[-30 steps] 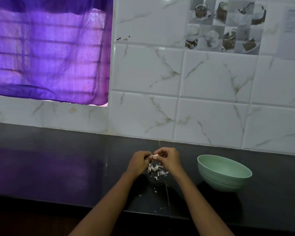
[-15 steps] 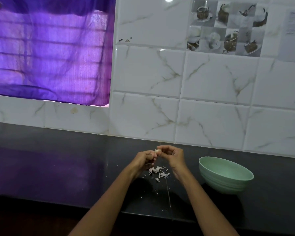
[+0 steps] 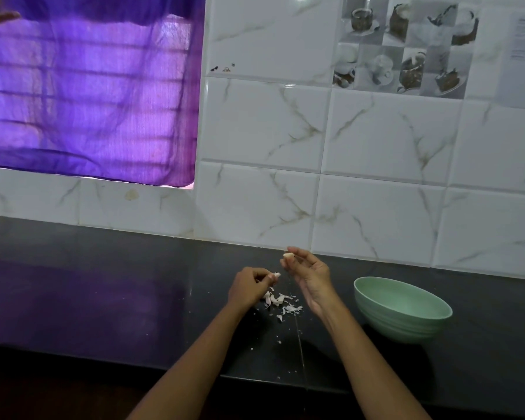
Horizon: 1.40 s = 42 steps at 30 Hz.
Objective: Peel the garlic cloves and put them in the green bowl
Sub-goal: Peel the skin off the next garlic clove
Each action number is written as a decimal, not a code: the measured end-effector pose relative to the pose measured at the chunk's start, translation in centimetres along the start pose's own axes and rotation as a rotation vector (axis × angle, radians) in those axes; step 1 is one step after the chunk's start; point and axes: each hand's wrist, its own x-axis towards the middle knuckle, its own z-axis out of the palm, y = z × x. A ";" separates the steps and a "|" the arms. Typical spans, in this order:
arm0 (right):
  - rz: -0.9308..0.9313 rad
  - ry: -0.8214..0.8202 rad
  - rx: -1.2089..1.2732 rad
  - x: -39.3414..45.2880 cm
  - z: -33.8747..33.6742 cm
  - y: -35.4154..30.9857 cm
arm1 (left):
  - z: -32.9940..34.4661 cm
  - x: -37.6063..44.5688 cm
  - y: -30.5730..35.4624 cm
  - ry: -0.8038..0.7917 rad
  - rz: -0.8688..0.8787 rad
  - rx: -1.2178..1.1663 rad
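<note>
Black counter (image 3: 103,298) carries one pile of skins (image 3: 281,301). Left hand (image 3: 249,287) pinches one scrap of skin (image 3: 277,274). Right hand (image 3: 309,274) pinches one garlic clove (image 3: 288,255), raised. One green bowl (image 3: 402,307) stands right, apart.

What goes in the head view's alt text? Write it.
Over a dark counter, the right hand pinches a garlic clove while the left hand holds a scrap of skin. Peelings lie below; a green bowl stands right.

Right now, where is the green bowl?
In the head view, the green bowl stands on the dark counter, right of the right hand, near the tiled wall.
</note>
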 end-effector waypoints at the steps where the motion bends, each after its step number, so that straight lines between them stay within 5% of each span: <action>1: 0.010 0.009 0.023 0.0 0.0 0.0 | 0.0 -0.1 0.0 0.019 0.003 0.078; 11: 0.028 0.035 -0.033 0.2 -0.3 0.1 | -0.2 -0.7 0.7 0.158 0.021 0.292; 20: -0.069 0.081 -0.543 0.0 -0.5 0.7 | 0.0 0.1 1.2 -0.040 0.019 -0.370; 42: -0.026 0.052 -0.565 0.2 -0.9 0.6 | -0.3 0.2 1.0 0.019 -0.005 -0.416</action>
